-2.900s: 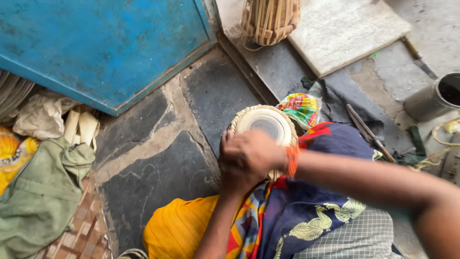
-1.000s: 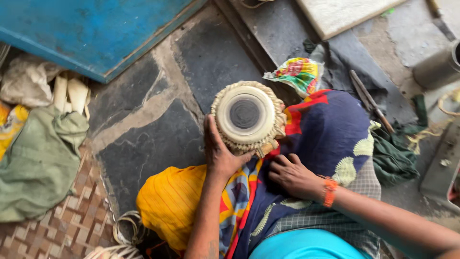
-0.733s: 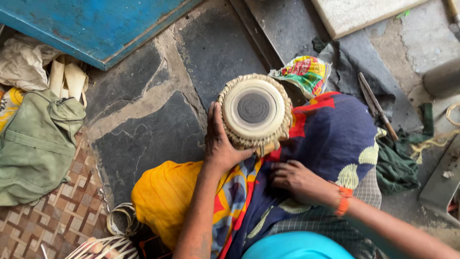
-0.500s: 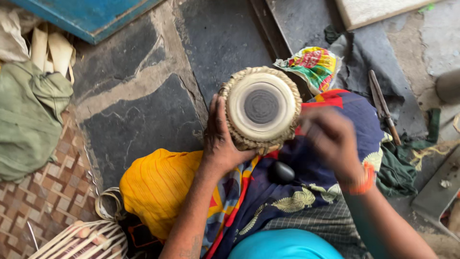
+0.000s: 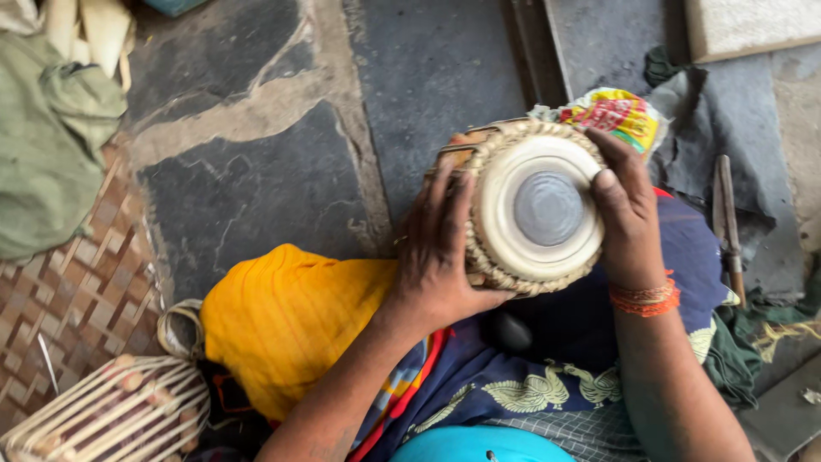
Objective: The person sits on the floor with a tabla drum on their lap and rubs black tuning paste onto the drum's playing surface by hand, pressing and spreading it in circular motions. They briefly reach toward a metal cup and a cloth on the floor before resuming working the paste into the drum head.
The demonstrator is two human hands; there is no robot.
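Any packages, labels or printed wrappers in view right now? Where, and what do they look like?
Printed wrapper: crumpled, yellow with red and green print, tucked behind the drum, just above the right hand.
No other packages, labels, signs or screens in view.

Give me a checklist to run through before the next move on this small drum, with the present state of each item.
1. Left hand grips the side of the small drum: ok, fingers spread over the braided edge.
2. Right hand steadies the far side: ok, thumb on the pale drumhead rim.
3. Drum supported from below: ok, it rests on the blue patterned cloth over the lap.
4. Black centre spot unobstructed: ok, fully in view.
5. Metal tool within reach: cannot tell; it lies on the stone floor to the right, apart from both hands.
6. Lacing tension down the drum's body: cannot tell, hidden.
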